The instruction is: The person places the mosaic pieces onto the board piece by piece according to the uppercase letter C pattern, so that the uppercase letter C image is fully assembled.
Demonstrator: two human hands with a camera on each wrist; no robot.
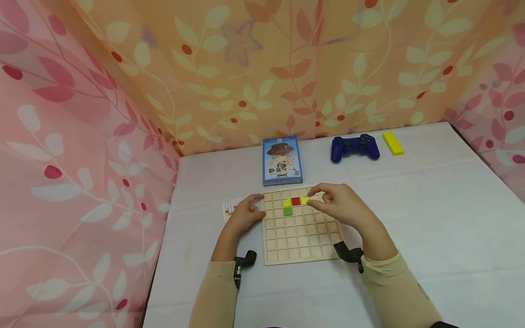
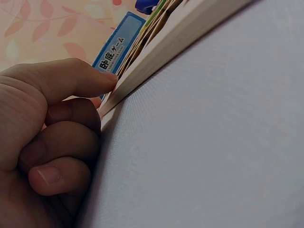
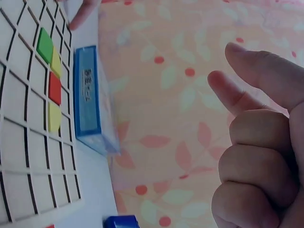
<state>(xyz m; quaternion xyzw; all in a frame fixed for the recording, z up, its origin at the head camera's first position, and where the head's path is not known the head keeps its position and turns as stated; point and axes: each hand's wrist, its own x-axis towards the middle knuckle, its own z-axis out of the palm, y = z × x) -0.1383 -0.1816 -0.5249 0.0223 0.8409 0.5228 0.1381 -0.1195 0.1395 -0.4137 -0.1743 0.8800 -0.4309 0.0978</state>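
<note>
A wooden grid board [image 1: 303,241] lies on the table. Four coloured pieces sit in its cells: a green piece [image 1: 288,211], a yellow piece with a rounded corner [image 1: 286,203], a red square [image 1: 295,201] and a second yellow piece [image 3: 54,118]. My right hand [image 1: 342,205] hovers over the board's upper right, thumb and index finger apart beside that second yellow piece. Nothing shows between them in the right wrist view; the other fingers are curled. My left hand [image 1: 243,215] touches the board's left edge with thumb and index finger, its other fingers folded in.
A small printed grid card [image 1: 230,207] lies left of the board, partly hidden by the left hand. Behind the board is a blue game box [image 1: 282,160]. Farther right are a blue game controller [image 1: 355,148] and a yellow block [image 1: 393,143]. Flowered curtains surround the table.
</note>
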